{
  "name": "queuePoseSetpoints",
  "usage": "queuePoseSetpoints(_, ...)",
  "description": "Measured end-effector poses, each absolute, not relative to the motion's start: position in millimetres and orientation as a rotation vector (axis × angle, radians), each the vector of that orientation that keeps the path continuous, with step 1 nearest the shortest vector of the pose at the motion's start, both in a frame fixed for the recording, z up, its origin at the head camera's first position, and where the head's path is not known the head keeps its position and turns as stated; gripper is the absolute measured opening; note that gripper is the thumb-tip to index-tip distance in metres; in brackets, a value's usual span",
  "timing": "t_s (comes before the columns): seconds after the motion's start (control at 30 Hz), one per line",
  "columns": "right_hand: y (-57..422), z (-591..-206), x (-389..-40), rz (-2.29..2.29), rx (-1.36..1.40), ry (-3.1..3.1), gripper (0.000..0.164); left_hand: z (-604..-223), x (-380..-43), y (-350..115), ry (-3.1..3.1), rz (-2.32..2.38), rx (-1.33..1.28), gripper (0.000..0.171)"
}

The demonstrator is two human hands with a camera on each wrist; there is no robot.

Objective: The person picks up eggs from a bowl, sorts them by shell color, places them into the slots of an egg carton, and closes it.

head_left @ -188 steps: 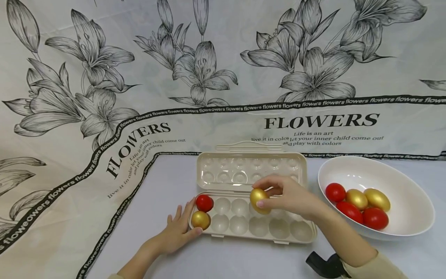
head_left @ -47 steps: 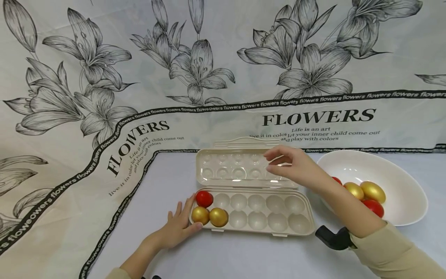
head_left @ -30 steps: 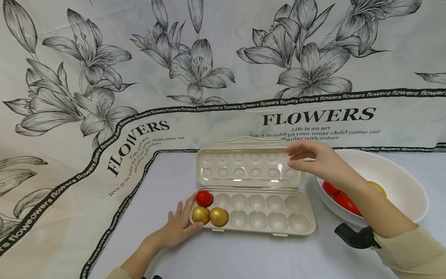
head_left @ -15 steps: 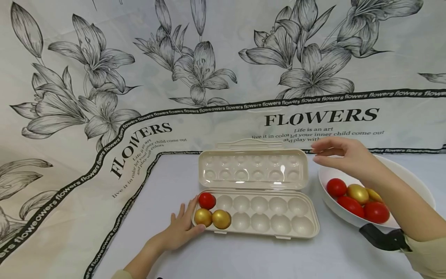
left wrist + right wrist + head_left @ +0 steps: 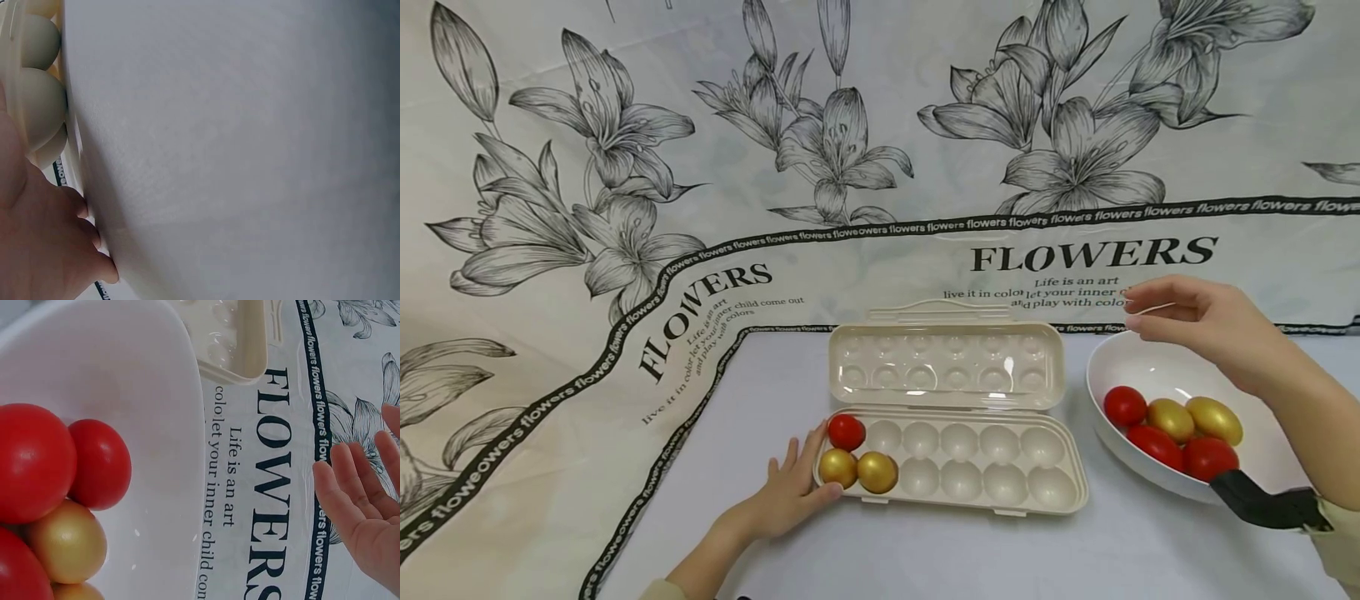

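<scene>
A cream plastic egg carton [image 5: 958, 504] lies with its lid [image 5: 946, 400] folded back. In its left end sit a red egg [image 5: 846, 432] at the back and two gold eggs, one gold egg [image 5: 838, 468] in the corner and another gold egg [image 5: 877, 472] beside it. My left hand [image 5: 786, 496] rests against the carton's left end, fingers spread. My right hand [image 5: 1206, 325] hovers over the back of a white bowl [image 5: 1273, 400], fingers loosely bent and holding nothing. Inside the bowl are several eggs, among them a red egg [image 5: 1211, 458] and a gold egg [image 5: 1214, 420].
The bowl stands just right of the carton on a white tabletop [image 5: 925, 558]. Behind both hangs a flower-printed cloth [image 5: 880, 183], which also runs down the left side. A black strap piece [image 5: 1262, 502] sticks out from my right wrist.
A second gold egg, earlier held in my right hand, now sits in the carton's front row. The empty right hand has moved right, from the carton to above the bowl. The left hand stays put.
</scene>
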State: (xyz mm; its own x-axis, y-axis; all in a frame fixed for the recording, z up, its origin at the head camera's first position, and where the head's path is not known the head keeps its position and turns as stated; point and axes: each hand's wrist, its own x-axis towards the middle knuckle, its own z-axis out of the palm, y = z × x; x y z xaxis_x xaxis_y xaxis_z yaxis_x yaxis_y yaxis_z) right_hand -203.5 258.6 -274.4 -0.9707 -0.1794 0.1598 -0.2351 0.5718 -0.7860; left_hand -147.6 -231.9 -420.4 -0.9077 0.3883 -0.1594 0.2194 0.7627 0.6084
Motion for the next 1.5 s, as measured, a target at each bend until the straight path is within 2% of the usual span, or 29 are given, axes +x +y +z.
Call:
queuePoseSetpoints(0.17,269.3,-275.9,-207.2,1.453,0.350,-2.679,0.030,-420.3,-147.1,-232.5,2.687,0.880,0.478,0.086)
queuePoseSetpoints(0.4,278.4,-281.2,-215.9,1.528,0.324,-2.668,0.028,-418.4,-146.6,-233.1,2.680,0.892,0.474,0.085)
queuePoseSetpoints(0.63,285.1,-287.2,-224.8,1.556,0.285,-2.710,0.034,-416.6,-146.5,-232.0,2.671,0.895,0.475,0.084)
queuePoseSetpoints(0.83,289.6,-292.2,-233.3,1.637,0.386,-2.695,0.034,-416.6,-147.1,-232.2,2.670,0.896,0.472,0.084)
queuePoseSetpoints(1.5,296.3,-324.6,-251.7,1.516,0.549,-2.914,0.025,-417.2,-148.2,-230.9,2.670,0.887,0.457,0.084)
